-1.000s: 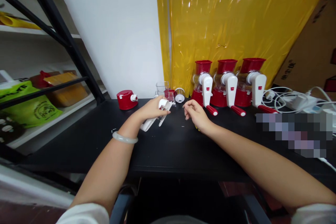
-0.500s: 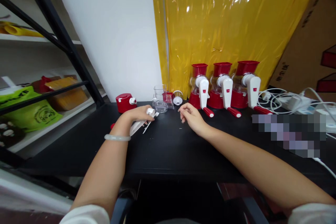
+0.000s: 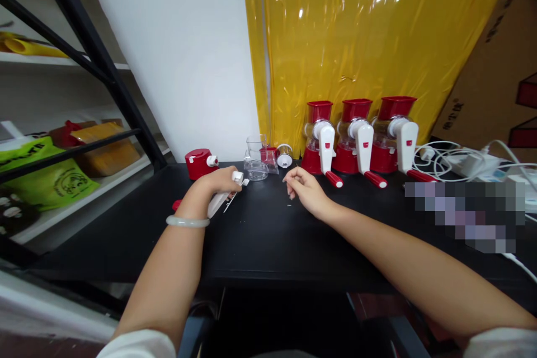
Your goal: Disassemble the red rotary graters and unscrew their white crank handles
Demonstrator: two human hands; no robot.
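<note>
My left hand [image 3: 212,184] lies on the black table [image 3: 268,235], fingers closed round a white crank handle [image 3: 224,197] with a red knob end [image 3: 177,205] showing behind the wrist. A pale bangle [image 3: 187,222] sits on that wrist. My right hand [image 3: 304,189] rests a little to the right with fingers loosely curled and nothing visible in them. Just beyond the hands stand a red base part [image 3: 199,163], a clear plastic housing [image 3: 256,163], a small red piece [image 3: 268,155] and a metal drum [image 3: 285,155].
Three assembled red-and-white hand-crank machines [image 3: 361,137] stand in a row against a yellow plastic sheet [image 3: 361,39]. White cables and a power strip [image 3: 465,162] lie at the right. A black metal shelf [image 3: 62,145] with bags is at the left. A cardboard box [image 3: 499,78] stands far right.
My left hand has drawn the white crank handle leftward and set it lower on the table. The right hand shifted slightly left. The view has turned a little.
</note>
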